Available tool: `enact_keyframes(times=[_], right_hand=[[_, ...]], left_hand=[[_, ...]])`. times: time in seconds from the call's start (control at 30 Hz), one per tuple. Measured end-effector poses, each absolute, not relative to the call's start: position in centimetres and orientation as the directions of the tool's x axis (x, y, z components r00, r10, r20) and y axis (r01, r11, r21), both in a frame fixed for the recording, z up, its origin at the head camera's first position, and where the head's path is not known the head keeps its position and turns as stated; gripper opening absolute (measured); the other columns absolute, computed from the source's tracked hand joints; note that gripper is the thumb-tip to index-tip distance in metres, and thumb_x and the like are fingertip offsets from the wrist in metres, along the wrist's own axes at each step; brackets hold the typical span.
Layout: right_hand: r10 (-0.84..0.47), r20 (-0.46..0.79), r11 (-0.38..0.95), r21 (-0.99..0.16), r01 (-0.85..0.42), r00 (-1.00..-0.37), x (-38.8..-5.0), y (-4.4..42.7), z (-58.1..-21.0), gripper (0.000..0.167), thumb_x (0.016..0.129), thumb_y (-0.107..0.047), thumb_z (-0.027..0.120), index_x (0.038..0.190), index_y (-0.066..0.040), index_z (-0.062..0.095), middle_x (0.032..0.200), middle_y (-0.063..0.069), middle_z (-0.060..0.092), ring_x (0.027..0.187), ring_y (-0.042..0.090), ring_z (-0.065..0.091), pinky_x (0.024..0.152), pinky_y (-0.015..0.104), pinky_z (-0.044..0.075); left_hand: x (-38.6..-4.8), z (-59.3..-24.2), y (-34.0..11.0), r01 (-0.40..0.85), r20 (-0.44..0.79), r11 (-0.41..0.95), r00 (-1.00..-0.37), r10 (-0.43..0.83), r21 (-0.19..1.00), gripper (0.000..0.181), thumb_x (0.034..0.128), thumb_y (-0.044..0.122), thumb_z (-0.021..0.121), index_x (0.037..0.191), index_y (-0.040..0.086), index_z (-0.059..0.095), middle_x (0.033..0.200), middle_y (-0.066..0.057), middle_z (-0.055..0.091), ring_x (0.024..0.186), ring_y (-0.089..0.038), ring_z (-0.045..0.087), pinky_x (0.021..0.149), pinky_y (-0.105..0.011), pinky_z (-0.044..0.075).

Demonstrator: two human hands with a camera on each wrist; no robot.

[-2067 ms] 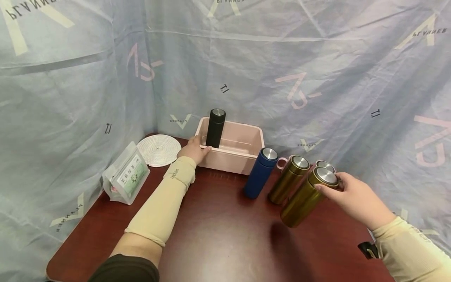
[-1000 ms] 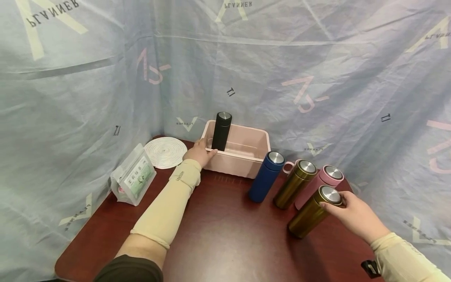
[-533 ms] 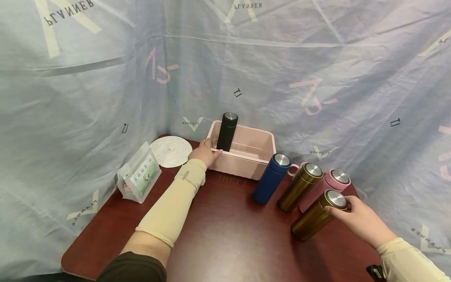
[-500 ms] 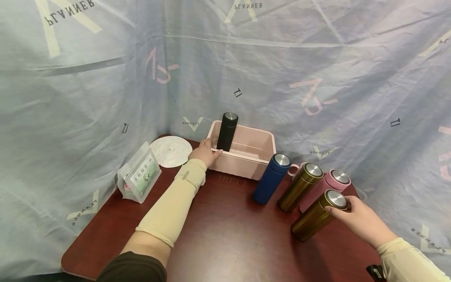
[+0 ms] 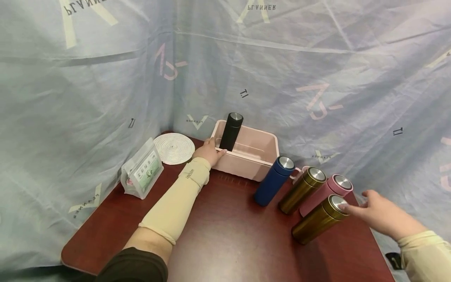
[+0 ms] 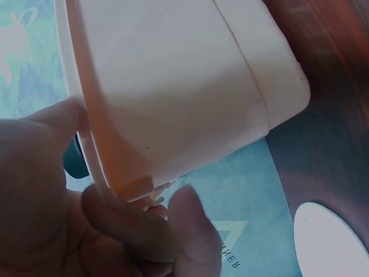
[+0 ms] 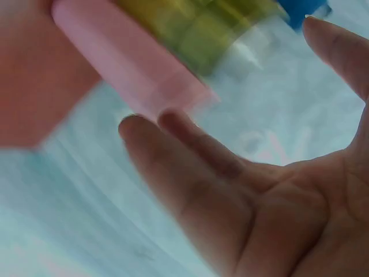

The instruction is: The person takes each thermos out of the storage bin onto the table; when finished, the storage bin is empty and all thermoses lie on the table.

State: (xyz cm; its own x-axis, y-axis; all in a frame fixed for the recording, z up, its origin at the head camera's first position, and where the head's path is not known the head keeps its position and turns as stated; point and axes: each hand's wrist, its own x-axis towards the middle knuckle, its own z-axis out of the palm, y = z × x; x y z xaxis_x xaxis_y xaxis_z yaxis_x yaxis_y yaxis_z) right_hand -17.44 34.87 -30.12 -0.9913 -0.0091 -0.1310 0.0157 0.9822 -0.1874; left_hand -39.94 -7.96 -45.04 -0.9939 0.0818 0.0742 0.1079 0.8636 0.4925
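Note:
At the left corner of a pink plastic box (image 5: 243,166), my left hand (image 5: 208,152) grips the rim; the left wrist view shows thumb and fingers on either side of the box's edge (image 6: 83,115). A black thermos (image 5: 231,132) stands inside the box, near that hand. My right hand (image 5: 385,213) is spread beside the nearer gold thermos (image 5: 313,225), which stands on the table. Its thumb is by the steel lid; whether it touches cannot be told. In the right wrist view the fingers (image 7: 173,167) are apart with nothing between them.
Left of the gold thermos stand a pink thermos (image 5: 318,197), another gold thermos (image 5: 299,194) and a blue thermos (image 5: 271,186). A pink handle (image 5: 297,171) shows behind them. A tea pouch (image 5: 142,172) and a round woven mat (image 5: 174,148) lie at the left. Fabric hangs around the table.
The right hand has lowered the gold thermos to the table beside the pink one, then let go and drawn back to the right. The left hand stays on the box; the view has shifted slightly.

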Motion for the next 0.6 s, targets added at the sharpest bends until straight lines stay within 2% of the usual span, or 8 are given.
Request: enact_keyframes(times=[0.13, 0.2, 0.3, 0.5, 0.6], right_hand=[[0.006, -0.07, 0.995, -0.104, 0.013, -0.998, -19.3, 33.4, -26.3, 0.102, 0.094, -0.061, 0.057, 0.127, 0.031, 0.029, 0.117, 0.052, 0.045, 0.107, 0.065, 0.047, 0.082, 0.068, 0.042], [0.001, -0.043, 0.995, -0.096, 0.005, -0.999, -20.7, 31.7, -24.5, 0.103, 0.094, -0.064, 0.055, 0.129, 0.03, 0.029, 0.121, 0.055, 0.037, 0.111, 0.066, 0.042, 0.086, 0.069, 0.039], [-0.021, 0.004, 0.993, -0.112, -0.022, -1.0, -23.3, 28.2, -22.9, 0.105, 0.093, -0.065, 0.053, 0.132, 0.029, 0.029, 0.126, 0.053, 0.035, 0.116, 0.065, 0.037, 0.092, 0.07, 0.035], [-0.107, 0.028, 0.98, -0.168, -0.11, -0.994, -28.6, 20.6, -23.2, 0.099, 0.093, -0.061, 0.056, 0.138, 0.023, 0.029, 0.135, 0.045, 0.037, 0.125, 0.058, 0.038, 0.102, 0.063, 0.032], [-0.108, 0.023, 0.971, -0.21, -0.111, -0.994, -31.0, 17.2, -23.9, 0.1, 0.093, -0.062, 0.055, 0.144, 0.018, 0.025, 0.142, 0.042, 0.033, 0.132, 0.053, 0.035, 0.106, 0.06, 0.031]], left_hand=[[-40.0, -45.0, -8.0, 0.107, 0.072, 0.865, -0.994, 0.082, 0.49, 0.087, 0.0965, 0.066, 0.045, 0.158, 0.008, 0.024, 0.157, -0.014, 0.032, 0.118, -0.034, 0.059, 0.091, -0.046, 0.05], [-40.0, -44.9, -8.2, 0.102, 0.069, 0.867, -0.995, 0.079, 0.489, 0.087, 0.0965, 0.065, 0.046, 0.158, 0.008, 0.024, 0.157, -0.014, 0.032, 0.118, -0.035, 0.06, 0.09, -0.047, 0.05], [-40.1, -44.7, -8.4, 0.1, 0.07, 0.869, -0.995, 0.075, 0.485, 0.087, 0.0962, 0.065, 0.048, 0.157, 0.007, 0.024, 0.157, -0.014, 0.033, 0.117, -0.035, 0.06, 0.09, -0.048, 0.051], [-39.9, -44.4, -8.3, 0.101, 0.085, 0.875, -0.994, 0.069, 0.473, 0.085, 0.0943, 0.065, 0.051, 0.154, 0.008, 0.033, 0.15, -0.013, 0.042, 0.114, -0.034, 0.061, 0.085, -0.049, 0.052], [-39.9, -44.2, -7.9, 0.1, 0.089, 0.899, -0.994, 0.068, 0.426, 0.084, 0.0925, 0.067, 0.05, 0.151, 0.007, 0.039, 0.143, -0.013, 0.048, 0.106, -0.033, 0.064, 0.079, -0.048, 0.053]])
